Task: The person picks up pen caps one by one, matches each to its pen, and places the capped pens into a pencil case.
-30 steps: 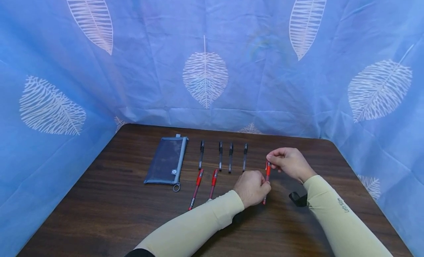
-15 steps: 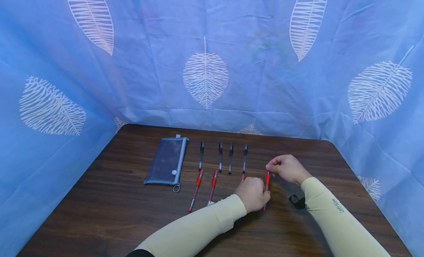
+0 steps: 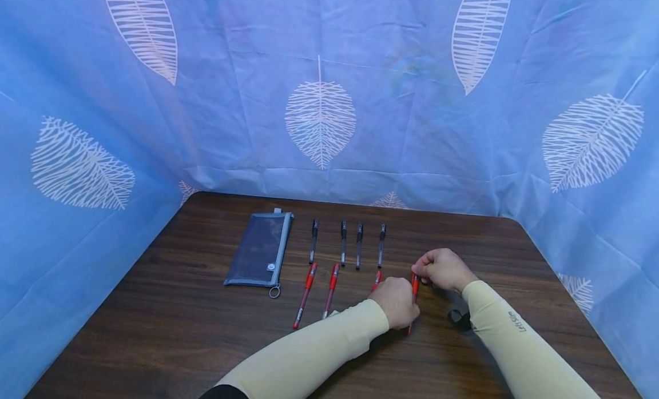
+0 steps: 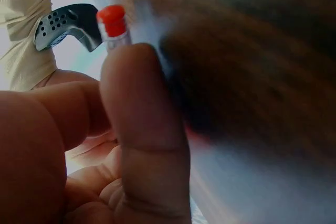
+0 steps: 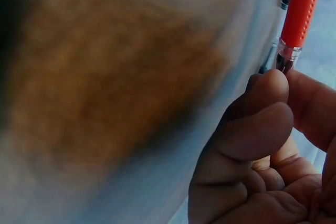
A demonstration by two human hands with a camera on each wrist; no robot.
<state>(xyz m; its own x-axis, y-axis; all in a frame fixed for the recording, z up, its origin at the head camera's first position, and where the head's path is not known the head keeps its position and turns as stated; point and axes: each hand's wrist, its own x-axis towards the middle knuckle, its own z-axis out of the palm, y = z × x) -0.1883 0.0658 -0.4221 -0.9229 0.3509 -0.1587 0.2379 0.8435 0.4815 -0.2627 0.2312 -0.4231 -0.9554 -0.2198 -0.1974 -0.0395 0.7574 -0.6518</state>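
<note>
Left grip (image 3: 395, 302) and right grip (image 3: 444, 268) pinched a red pen (image 3: 415, 287), presumably light, stiff and least slippery along its dimpled section (image 5: 300, 13).

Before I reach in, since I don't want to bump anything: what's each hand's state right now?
Left hand: holding the rightmost red gel pen toward its near end.
Right hand: pinching that same pen's far end.

Head view: even light, soft shadow beside my right sleeve (image 3: 530, 347) on the tabletop (image 3: 154, 330). Wrist views: dimmer, brown background (image 5: 115, 77) heavily blurred; my left grip (image 4: 142, 129) fairly sharp beside white glare.
</note>
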